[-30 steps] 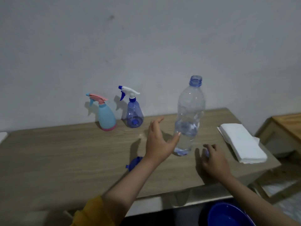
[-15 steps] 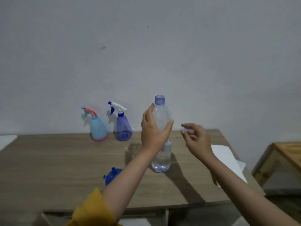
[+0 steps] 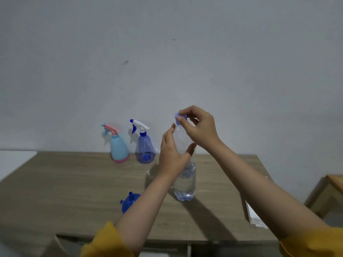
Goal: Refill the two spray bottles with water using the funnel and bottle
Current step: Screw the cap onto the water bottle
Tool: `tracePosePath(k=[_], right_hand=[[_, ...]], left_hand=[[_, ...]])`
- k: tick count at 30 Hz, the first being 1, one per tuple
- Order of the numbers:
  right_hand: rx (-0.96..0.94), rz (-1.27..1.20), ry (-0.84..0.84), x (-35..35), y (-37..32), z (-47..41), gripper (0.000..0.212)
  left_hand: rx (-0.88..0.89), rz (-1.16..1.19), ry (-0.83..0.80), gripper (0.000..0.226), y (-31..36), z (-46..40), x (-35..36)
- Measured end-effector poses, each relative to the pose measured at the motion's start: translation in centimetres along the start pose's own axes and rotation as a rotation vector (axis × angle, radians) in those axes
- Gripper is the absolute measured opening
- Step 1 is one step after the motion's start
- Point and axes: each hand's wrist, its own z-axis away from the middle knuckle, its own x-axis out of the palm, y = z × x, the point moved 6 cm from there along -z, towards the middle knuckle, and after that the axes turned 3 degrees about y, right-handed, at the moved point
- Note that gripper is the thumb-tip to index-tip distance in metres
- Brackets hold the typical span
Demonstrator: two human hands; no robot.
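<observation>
A clear water bottle (image 3: 184,184) stands upright on the wooden table (image 3: 74,182), about a third full. My left hand (image 3: 172,154) wraps around its upper body. My right hand (image 3: 198,128) pinches the blue cap (image 3: 178,116) on the bottle's mouth. At the back by the wall stand two spray bottles: a light blue one with a pink trigger (image 3: 117,145) and a dark blue one with a white trigger (image 3: 144,147). The blue funnel (image 3: 129,201) lies on the table left of my left forearm, partly hidden by it.
A stack of white napkins (image 3: 255,217) lies near the table's right edge, mostly behind my right arm. A wooden stool or side table (image 3: 332,184) stands to the right of the table. A white surface (image 3: 11,160) adjoins the left end.
My right hand picked the cap up from the table and brought it onto the bottle's mouth. My left hand closed around the bottle. The camera tilted upward.
</observation>
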Motion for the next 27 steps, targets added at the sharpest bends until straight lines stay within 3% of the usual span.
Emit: tracePosePath(k=[5, 8, 15, 20, 27], right_hand=[[0.086, -0.156, 0.045, 0.1, 1.4, 0.6, 0.007], [0.07, -0.172, 0.002, 0.6, 1.1, 0.8, 0.009], [0.241, -0.195, -0.107, 0.9, 0.8, -0.7, 0.018], [0.252, -0.289, -0.175, 0.5, 0.5, -1.1, 0.007], [0.207, -0.171, 0.026, 0.6, 0.9, -0.7, 0.026]], left_hand=[[0.012, 0.003, 0.011, 0.079, 0.1, 0.0, 0.1], [0.015, 0.011, 0.023, 0.079, 0.0, 0.1, -0.1], [0.007, 0.004, 0.009, 0.078, 0.2, 0.4, -0.2], [0.007, 0.012, 0.022, 0.079, 0.2, 0.3, -0.2], [0.02, -0.019, -0.006, 0.08, 0.2, 0.5, -0.1]])
